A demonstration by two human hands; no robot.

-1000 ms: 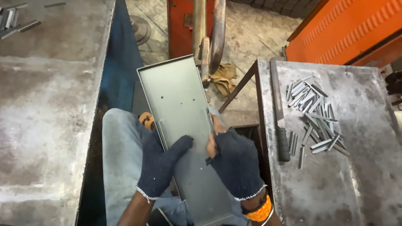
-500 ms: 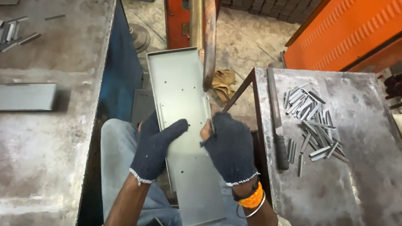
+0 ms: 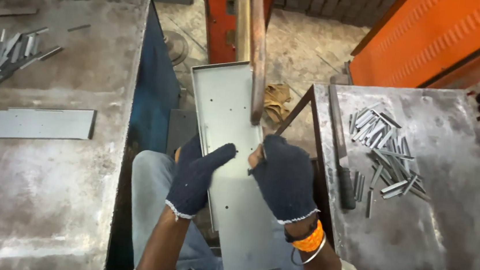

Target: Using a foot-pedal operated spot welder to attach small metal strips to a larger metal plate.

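Grey sheet metal is what we are gripping: a long, shallow tray panel (image 3: 231, 169) with raised edges and small punched holes, lying over our lap and pointing toward twelve o'clock. Our left hand (image 3: 196, 174) is clasping its left edge, our right hand (image 3: 285, 176) its right edge, both in dark knit gloves. At three o'clock, the counter (image 3: 439, 239) is carrying loose metal strips (image 3: 386, 153); at nine o'clock, a flat plate (image 3: 35, 123) is lying.
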